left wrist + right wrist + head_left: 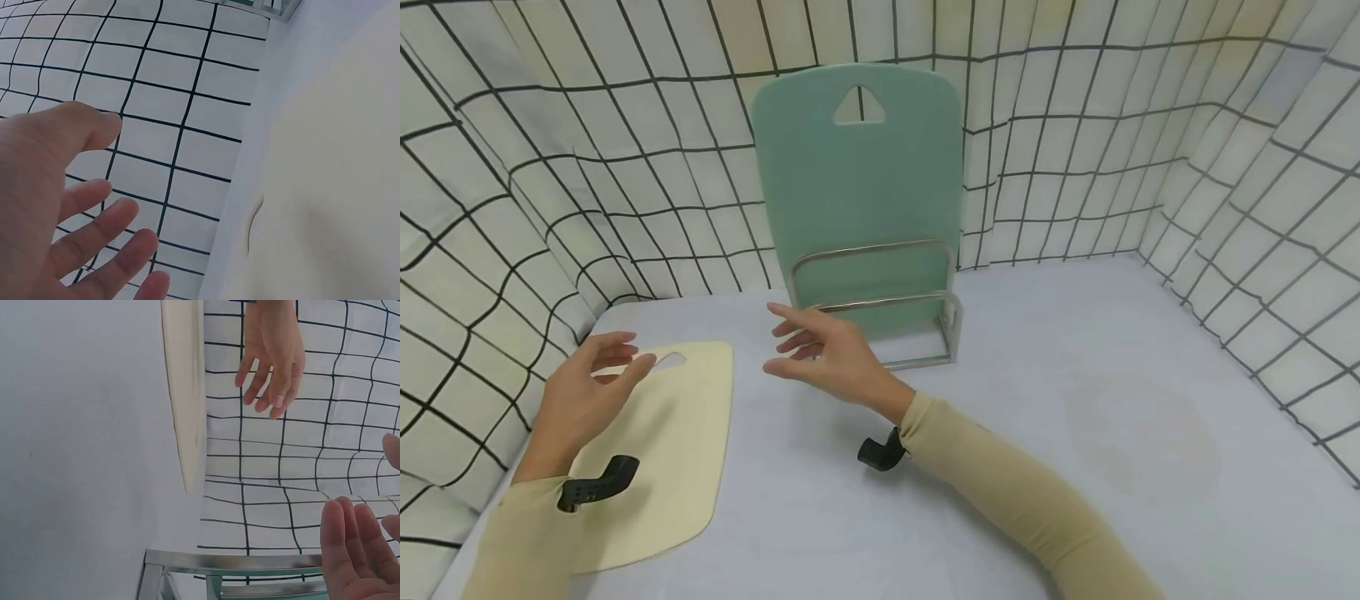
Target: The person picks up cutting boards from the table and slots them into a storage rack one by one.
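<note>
A cream cutting board (688, 450) with a triangular hole lies flat on the table at the left. Over its far left part hovers my left hand (583, 396), fingers relaxed and nothing in them. A green cutting board (861, 183) stands upright in a metal rack (955, 325) at the back middle. In front of that rack, my right hand (831, 354) is held in the air with loosely bent fingers, also holding nothing. The right wrist view shows the right fingers (356, 544) beside the rack's bar. The left wrist view has the left palm and fingers (112, 250) spread apart.
A white cloth with a black grid (1075, 150) hangs behind the table and along both sides. The white tabletop (1112, 417) stretches to the right of the rack. Each wrist carries a black camera mount (598, 483).
</note>
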The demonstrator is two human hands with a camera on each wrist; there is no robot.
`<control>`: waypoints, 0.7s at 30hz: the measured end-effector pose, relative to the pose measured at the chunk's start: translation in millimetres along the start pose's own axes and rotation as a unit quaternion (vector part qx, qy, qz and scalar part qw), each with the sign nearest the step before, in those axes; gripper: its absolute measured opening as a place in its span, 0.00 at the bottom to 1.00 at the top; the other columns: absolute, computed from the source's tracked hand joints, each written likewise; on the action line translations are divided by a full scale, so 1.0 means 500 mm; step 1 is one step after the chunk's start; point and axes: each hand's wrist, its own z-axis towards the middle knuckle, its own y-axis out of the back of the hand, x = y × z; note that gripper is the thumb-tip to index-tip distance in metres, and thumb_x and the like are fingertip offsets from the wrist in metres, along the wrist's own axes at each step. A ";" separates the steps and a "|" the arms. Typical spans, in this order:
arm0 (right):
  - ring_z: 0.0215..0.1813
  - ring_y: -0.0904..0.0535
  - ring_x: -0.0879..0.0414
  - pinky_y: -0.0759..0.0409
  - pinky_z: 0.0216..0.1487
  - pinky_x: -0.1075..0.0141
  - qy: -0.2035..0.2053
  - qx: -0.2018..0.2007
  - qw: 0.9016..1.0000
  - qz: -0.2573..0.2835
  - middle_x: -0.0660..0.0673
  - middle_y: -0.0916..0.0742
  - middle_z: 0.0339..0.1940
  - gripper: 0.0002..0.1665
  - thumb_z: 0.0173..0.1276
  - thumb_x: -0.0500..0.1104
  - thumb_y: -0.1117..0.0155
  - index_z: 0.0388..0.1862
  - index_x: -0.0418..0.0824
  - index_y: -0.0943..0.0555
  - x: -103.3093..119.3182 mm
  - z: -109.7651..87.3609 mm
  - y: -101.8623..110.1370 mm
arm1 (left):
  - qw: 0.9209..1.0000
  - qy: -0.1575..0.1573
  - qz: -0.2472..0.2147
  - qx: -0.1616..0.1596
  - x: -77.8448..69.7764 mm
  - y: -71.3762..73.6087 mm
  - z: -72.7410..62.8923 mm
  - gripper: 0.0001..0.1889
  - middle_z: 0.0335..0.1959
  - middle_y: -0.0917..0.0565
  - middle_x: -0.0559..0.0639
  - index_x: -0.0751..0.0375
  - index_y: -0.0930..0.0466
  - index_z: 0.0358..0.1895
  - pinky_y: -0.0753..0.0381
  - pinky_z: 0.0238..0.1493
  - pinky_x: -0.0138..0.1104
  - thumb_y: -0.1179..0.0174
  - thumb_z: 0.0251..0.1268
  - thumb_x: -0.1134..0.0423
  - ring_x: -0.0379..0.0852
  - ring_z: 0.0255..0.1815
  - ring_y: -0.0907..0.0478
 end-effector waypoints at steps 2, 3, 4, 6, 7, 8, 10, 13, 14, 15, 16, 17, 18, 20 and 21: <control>0.57 0.12 0.49 0.15 0.57 0.75 -0.005 0.004 1.000 0.003 0.43 0.14 0.59 0.45 0.65 0.44 0.23 0.79 0.50 0.30 0.000 0.003 -0.007 | 1.000 -0.003 0.004 0.002 0.009 0.001 0.004 0.33 0.62 0.21 0.64 0.62 0.31 0.73 0.33 0.40 0.11 0.41 0.75 0.44 0.08 0.45 0.41; 0.56 0.12 0.50 0.15 0.56 0.75 -0.005 0.007 1.000 0.003 0.44 0.14 0.59 0.45 0.64 0.44 0.23 0.79 0.50 0.30 0.000 0.004 -0.010 | 1.000 -0.003 0.003 0.003 0.013 0.002 0.006 0.33 0.62 0.21 0.66 0.62 0.31 0.73 0.33 0.40 0.12 0.41 0.75 0.44 0.08 0.44 0.41; 0.56 0.12 0.51 0.15 0.56 0.75 -0.004 0.010 1.000 0.004 0.44 0.14 0.59 0.45 0.64 0.43 0.22 0.79 0.50 0.30 0.000 0.006 -0.014 | 1.000 -0.004 0.005 0.005 0.018 0.003 0.008 0.34 0.63 0.21 0.68 0.63 0.31 0.73 0.33 0.39 0.12 0.41 0.75 0.44 0.09 0.44 0.41; 0.56 0.12 0.55 0.15 0.55 0.76 -0.006 0.018 1.000 0.002 0.44 0.14 0.60 0.46 0.63 0.44 0.22 0.79 0.50 0.30 -0.001 0.008 -0.022 | 1.000 0.003 0.008 0.013 0.026 0.005 0.010 0.34 0.63 0.21 0.69 0.63 0.32 0.74 0.33 0.39 0.13 0.42 0.75 0.43 0.13 0.45 0.38; 0.56 0.13 0.57 0.15 0.55 0.76 -0.007 0.023 1.000 0.000 0.44 0.15 0.60 0.46 0.63 0.44 0.21 0.79 0.50 0.30 -0.002 0.009 -0.027 | 1.000 0.008 0.009 0.019 0.030 0.006 0.009 0.35 0.64 0.22 0.69 0.63 0.32 0.74 0.32 0.39 0.15 0.42 0.75 0.43 0.18 0.47 0.33; 0.56 0.13 0.59 0.15 0.55 0.76 -0.009 0.027 1.000 -0.004 0.45 0.15 0.60 0.46 0.63 0.44 0.21 0.79 0.50 0.30 -0.003 0.011 -0.031 | 0.999 0.014 0.013 0.025 0.034 0.008 0.009 0.35 0.64 0.22 0.70 0.63 0.33 0.74 0.32 0.40 0.18 0.43 0.75 0.42 0.25 0.51 0.28; 0.56 0.14 0.60 0.15 0.55 0.77 -0.016 0.033 0.999 -0.009 0.46 0.15 0.60 0.47 0.62 0.45 0.21 0.79 0.50 0.30 -0.006 0.012 -0.040 | 0.999 0.027 0.018 0.039 0.040 0.010 0.008 0.37 0.65 0.23 0.71 0.63 0.34 0.75 0.31 0.42 0.25 0.44 0.75 0.41 0.45 0.57 0.22; 0.58 0.14 0.57 0.15 0.54 0.77 -0.026 0.040 0.999 -0.011 0.46 0.15 0.61 0.47 0.62 0.45 0.20 0.78 0.51 0.30 -0.012 0.014 -0.052 | 0.997 0.042 0.023 0.054 0.049 0.013 0.005 0.38 0.67 0.25 0.72 0.64 0.37 0.77 0.29 0.46 0.35 0.45 0.76 0.40 0.71 0.64 0.26; 0.59 0.14 0.56 0.15 0.54 0.77 -0.028 0.042 0.999 -0.011 0.46 0.15 0.61 0.47 0.62 0.45 0.21 0.78 0.51 0.30 -0.014 0.015 -0.056 | 0.997 0.045 0.023 0.056 0.052 0.014 0.004 0.38 0.68 0.26 0.73 0.64 0.37 0.77 0.29 0.47 0.37 0.46 0.76 0.40 0.72 0.65 0.27; 0.59 0.14 0.54 0.15 0.54 0.77 -0.030 0.043 0.999 -0.009 0.46 0.15 0.61 0.46 0.62 0.45 0.21 0.78 0.51 0.30 -0.015 0.016 -0.059 | 0.997 0.047 0.024 0.057 0.055 0.015 0.004 0.39 0.68 0.26 0.73 0.64 0.37 0.77 0.29 0.47 0.38 0.46 0.76 0.40 0.72 0.66 0.28; 0.60 0.14 0.52 0.15 0.54 0.77 -0.033 0.043 0.998 -0.008 0.46 0.15 0.61 0.46 0.62 0.44 0.21 0.78 0.51 0.30 -0.017 0.017 -0.063 | 0.997 0.050 0.024 0.059 0.058 0.016 0.003 0.39 0.68 0.26 0.73 0.64 0.37 0.77 0.29 0.48 0.39 0.46 0.76 0.39 0.73 0.66 0.28; 0.60 0.14 0.51 0.15 0.54 0.78 -0.036 0.044 0.998 -0.007 0.46 0.15 0.61 0.46 0.62 0.44 0.20 0.78 0.51 0.30 -0.018 0.018 -0.066 | 0.997 0.052 0.024 0.060 0.062 0.017 0.001 0.39 0.68 0.26 0.73 0.65 0.38 0.77 0.27 0.49 0.41 0.46 0.76 0.39 0.73 0.66 0.29; 0.60 0.14 0.51 0.15 0.54 0.78 -0.040 0.045 0.998 -0.006 0.46 0.15 0.61 0.47 0.62 0.44 0.20 0.78 0.50 0.31 -0.019 0.020 -0.069 | 0.996 0.054 0.024 0.061 0.065 0.018 0.000 0.39 0.68 0.27 0.73 0.65 0.38 0.77 0.26 0.49 0.43 0.46 0.76 0.40 0.73 0.66 0.29; 0.61 0.14 0.48 0.16 0.54 0.78 -0.049 0.049 0.998 -0.003 0.46 0.15 0.61 0.47 0.62 0.45 0.20 0.78 0.50 0.31 -0.020 0.023 -0.075 | 0.996 0.061 0.022 0.065 0.072 0.020 -0.003 0.40 0.68 0.28 0.74 0.66 0.39 0.77 0.24 0.52 0.51 0.46 0.76 0.40 0.74 0.67 0.30; 0.61 0.14 0.48 0.16 0.54 0.78 -0.056 0.051 0.997 0.000 0.45 0.15 0.61 0.48 0.62 0.45 0.20 0.78 0.51 0.32 -0.021 0.024 -0.078 | 0.995 0.065 0.023 0.067 0.075 0.021 -0.004 0.40 0.69 0.28 0.75 0.66 0.40 0.78 0.24 0.53 0.55 0.46 0.76 0.40 0.75 0.67 0.30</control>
